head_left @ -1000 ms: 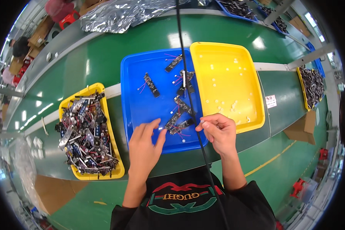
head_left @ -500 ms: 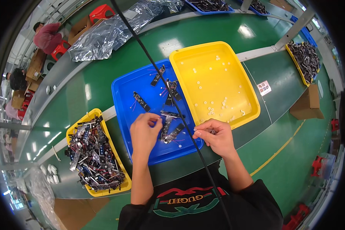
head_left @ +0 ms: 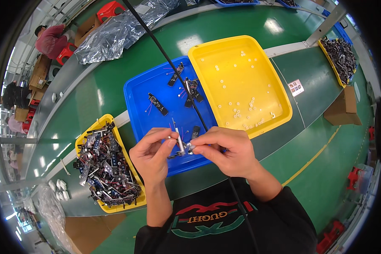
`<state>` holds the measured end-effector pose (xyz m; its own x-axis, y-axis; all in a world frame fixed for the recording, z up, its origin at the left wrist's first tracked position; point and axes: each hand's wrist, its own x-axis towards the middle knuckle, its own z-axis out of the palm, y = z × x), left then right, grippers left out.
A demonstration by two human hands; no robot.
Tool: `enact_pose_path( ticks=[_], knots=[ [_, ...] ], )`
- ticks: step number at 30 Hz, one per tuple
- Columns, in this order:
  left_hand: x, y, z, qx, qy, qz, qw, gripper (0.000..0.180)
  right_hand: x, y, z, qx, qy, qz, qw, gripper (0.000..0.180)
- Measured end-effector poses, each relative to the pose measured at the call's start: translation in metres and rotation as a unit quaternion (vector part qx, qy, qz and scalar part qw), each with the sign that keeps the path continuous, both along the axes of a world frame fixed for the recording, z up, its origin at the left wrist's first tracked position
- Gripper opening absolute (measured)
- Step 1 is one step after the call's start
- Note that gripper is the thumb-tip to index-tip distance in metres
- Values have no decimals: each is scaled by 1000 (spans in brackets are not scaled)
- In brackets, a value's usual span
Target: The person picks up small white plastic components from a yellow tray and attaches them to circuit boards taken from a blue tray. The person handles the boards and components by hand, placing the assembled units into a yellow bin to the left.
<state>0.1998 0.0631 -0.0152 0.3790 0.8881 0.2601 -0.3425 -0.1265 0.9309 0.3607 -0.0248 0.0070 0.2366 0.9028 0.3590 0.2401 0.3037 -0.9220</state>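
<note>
Over the near part of the blue tray (head_left: 135, 89), my two hands meet around a small electronic assembly with a silver cylinder (head_left: 180, 143) and thin wires. My left hand (head_left: 153, 158) is closed, its thumb and index finger pinching a small white round piece (head_left: 172, 136) beside the cylinder. My right hand (head_left: 230, 152) is closed too, its fingertips on the assembly's right side at a pale, shiny part. Exactly what lies between those fingertips is partly hidden. Several dark circuit boards with wires, such as one board (head_left: 158, 104), lie farther back in the tray.
A yellow tray (head_left: 283, 114) with scattered small white rings touches the blue tray's right side. To the left, a yellow bin (head_left: 78, 142) is heaped with circuit assemblies. A cardboard box (head_left: 343, 108) stands at right; clear plastic sheeting (head_left: 110, 40) lies across the back.
Both hands have come together over the tray's near part. My left hand has taken up an assembly from the tray; my right hand has moved left from beside the yellow tray to meet it.
</note>
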Motion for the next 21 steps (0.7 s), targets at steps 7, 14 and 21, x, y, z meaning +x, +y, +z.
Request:
enact_pose_path(
  ticks=[7,14,21],
  knots=[
    [10,-19,18,87,58,80,991,24,-7,6,8,-31,57,25,998,12],
    [10,-20,22,269,202,171,926,30,-12,14,2,-13,55,-11,998,13],
    [11,-19,17,300,190,172,919,32,-12,17,2,-42,39,-17,998,13]
  ],
)
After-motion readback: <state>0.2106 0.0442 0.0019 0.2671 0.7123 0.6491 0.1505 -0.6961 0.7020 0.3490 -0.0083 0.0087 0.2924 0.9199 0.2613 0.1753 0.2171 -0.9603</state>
